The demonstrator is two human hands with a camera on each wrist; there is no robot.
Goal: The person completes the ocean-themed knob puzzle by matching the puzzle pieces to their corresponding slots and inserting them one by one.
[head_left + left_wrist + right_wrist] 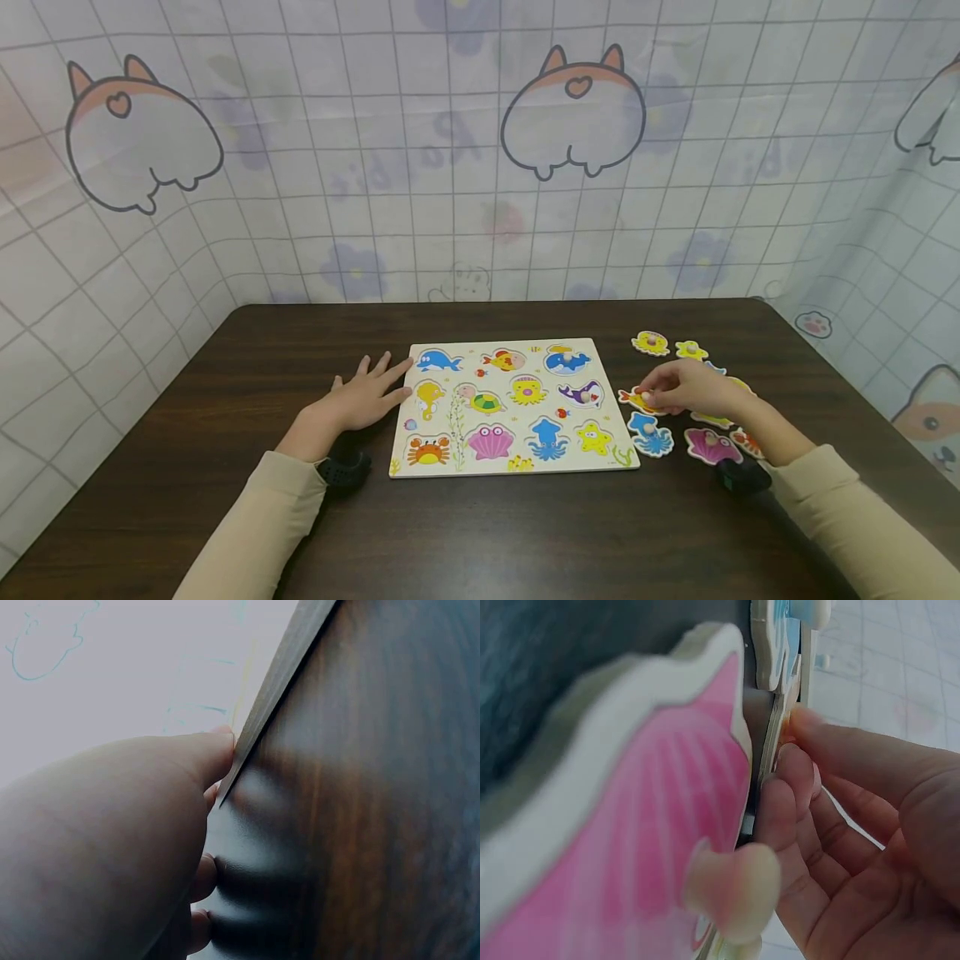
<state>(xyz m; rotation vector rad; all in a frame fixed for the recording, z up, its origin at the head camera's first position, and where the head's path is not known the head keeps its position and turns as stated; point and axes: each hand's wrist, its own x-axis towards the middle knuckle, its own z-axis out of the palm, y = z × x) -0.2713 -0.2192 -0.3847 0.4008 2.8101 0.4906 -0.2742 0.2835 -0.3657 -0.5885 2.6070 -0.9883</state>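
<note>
One puzzle board (514, 467) lies on the surface (225, 467), showing eleven sea-animal pictures. At its three o'clock lie about eight loose animal pieces (652, 435), some partly hidden. Two hands (360, 398) are in view.

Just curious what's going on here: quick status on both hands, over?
Left hand flat on table, fingertips at puzzle board edge. Right hand pinching a loose orange-red piece beside the board. Nothing blocking the board.

Dark brown wood-grain table (225, 400); pale puzzle board (513, 405) printed with bright sea animals; pink shell piece (707, 446); blue squid piece (650, 434); beige sleeves (255, 533)
</note>
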